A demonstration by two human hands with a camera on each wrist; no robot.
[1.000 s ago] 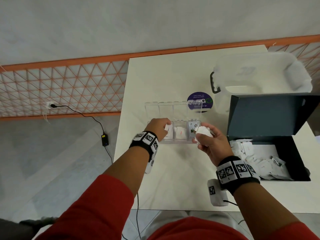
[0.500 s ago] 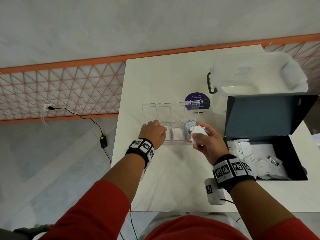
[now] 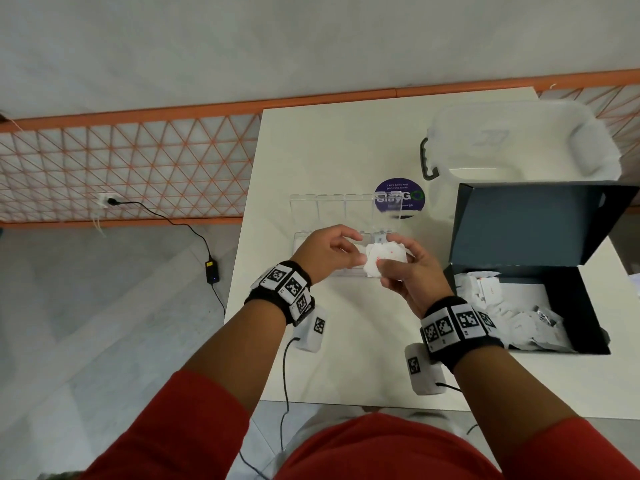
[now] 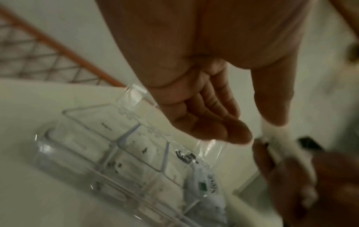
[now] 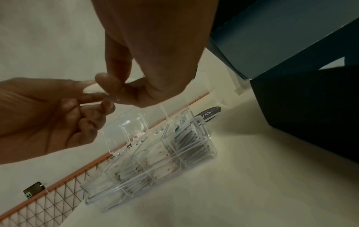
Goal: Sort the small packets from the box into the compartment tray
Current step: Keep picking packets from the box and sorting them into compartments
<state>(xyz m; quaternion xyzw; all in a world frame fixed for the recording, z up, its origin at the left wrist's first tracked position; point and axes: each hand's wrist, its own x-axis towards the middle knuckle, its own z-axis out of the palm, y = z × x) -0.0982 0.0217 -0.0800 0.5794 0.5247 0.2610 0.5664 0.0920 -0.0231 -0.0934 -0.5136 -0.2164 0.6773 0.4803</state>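
Observation:
A clear compartment tray (image 3: 304,237) with its lid (image 3: 332,209) up lies mid-table; its compartments (image 5: 155,153) hold white packets. My right hand (image 3: 401,261) grips a bunch of white packets (image 3: 381,261) just above the tray's right end. My left hand (image 3: 360,251) has come up against that bunch, and its thumb and forefinger pinch one white packet (image 5: 93,89). In the left wrist view the thumb tip meets the packet (image 4: 276,135) over the tray (image 4: 108,138). An open dark box (image 3: 585,306) to the right holds several more packets (image 3: 519,323).
A translucent bin (image 3: 519,140) with a dark handle stands at the back right. A round purple sticker (image 3: 405,199) lies behind the tray. The table's left edge drops to the floor, where a cable and adapter (image 3: 211,271) lie by an orange mesh fence (image 3: 121,168).
My left hand has left the tray's left compartments and moved right to the bunch in my right hand, taking hold of one packet. My right hand stayed over the tray's right end.

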